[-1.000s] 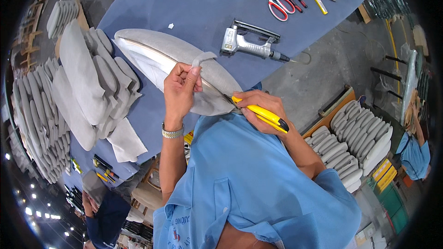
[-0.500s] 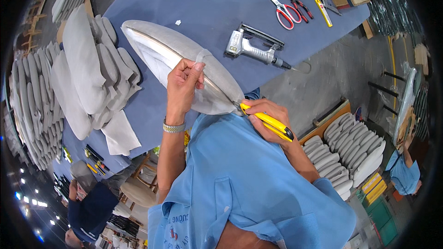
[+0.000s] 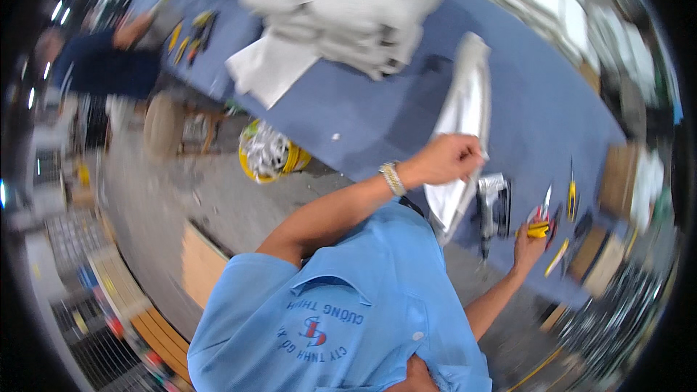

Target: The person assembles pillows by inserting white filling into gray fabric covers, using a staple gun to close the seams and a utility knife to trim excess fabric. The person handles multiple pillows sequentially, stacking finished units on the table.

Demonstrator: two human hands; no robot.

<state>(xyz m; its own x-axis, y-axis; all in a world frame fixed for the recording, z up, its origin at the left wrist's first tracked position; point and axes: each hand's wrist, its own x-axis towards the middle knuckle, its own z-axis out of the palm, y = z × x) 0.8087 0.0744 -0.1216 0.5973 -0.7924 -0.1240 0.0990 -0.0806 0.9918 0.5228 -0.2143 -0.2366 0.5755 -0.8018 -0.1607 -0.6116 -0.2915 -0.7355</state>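
Grey upholstered cushion piece [image 3: 465, 112] lying lengthwise on the blue worktop [image 3: 363, 109], near end gripped by left hand [image 3: 444, 160], fingers clenched on its fabric. Right hand [image 3: 530, 243] further right, fingers closed around a yellow utility knife [image 3: 539, 230]. Staple gun [image 3: 494, 207] between both hands. Red-handled scissors [image 3: 546, 207] just beyond. Grey cushion stack [image 3: 348, 7] behind.

One grey padded piece [image 3: 465, 116] on the blue table [image 3: 363, 116], one stapler gun [image 3: 494, 207], one yellow knife [image 3: 538, 230], one red scissors [image 3: 544, 210], one fabric stack [image 3: 348, 7], one yellow bucket [image 3: 270, 152], two people visible.
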